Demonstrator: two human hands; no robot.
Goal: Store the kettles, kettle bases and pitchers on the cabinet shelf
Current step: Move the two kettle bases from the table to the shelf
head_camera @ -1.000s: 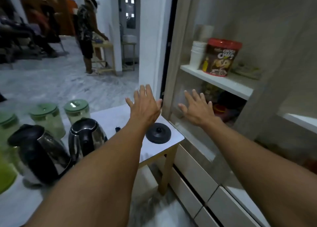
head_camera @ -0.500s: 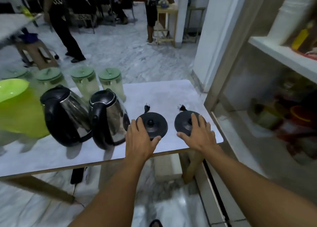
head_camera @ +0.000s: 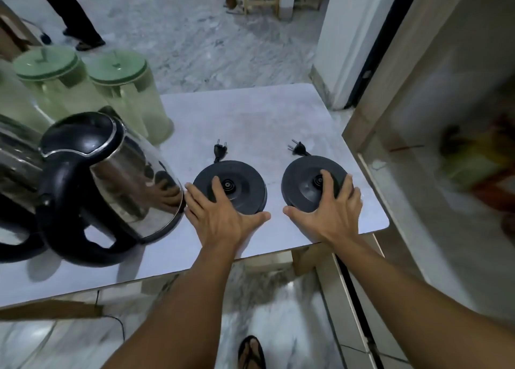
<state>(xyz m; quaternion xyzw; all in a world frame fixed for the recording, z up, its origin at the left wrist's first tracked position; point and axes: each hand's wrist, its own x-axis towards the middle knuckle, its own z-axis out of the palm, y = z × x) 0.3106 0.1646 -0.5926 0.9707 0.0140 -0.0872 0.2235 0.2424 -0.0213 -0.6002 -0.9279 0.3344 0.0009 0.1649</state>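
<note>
Pale grey marbled laminate covers the table (head_camera: 250, 118), which is set on a grey marble floor (head_camera: 195, 34) with a wood-framed glass cabinet (head_camera: 390, 95) just beside its right edge. Two round black plastic kettle bases are laid flat near that edge. The left hand (head_camera: 223, 215) is spread over the left kettle base (head_camera: 239, 184), fingers wide and thumb at its near rim; the right hand (head_camera: 328, 212) is spread likewise over the right kettle base (head_camera: 303, 179). Whether either base is gripped cannot be told. A steel kettle with a black handle (head_camera: 111, 179) is seen left of the bases, touching the left hand's little finger. Behind it two translucent green lidded pitchers (head_camera: 122, 90) are stood. A second kettle (head_camera: 16, 157) is cut off at the frame's left edge. The cabinet's contents are blurred beyond recognition.
</note>
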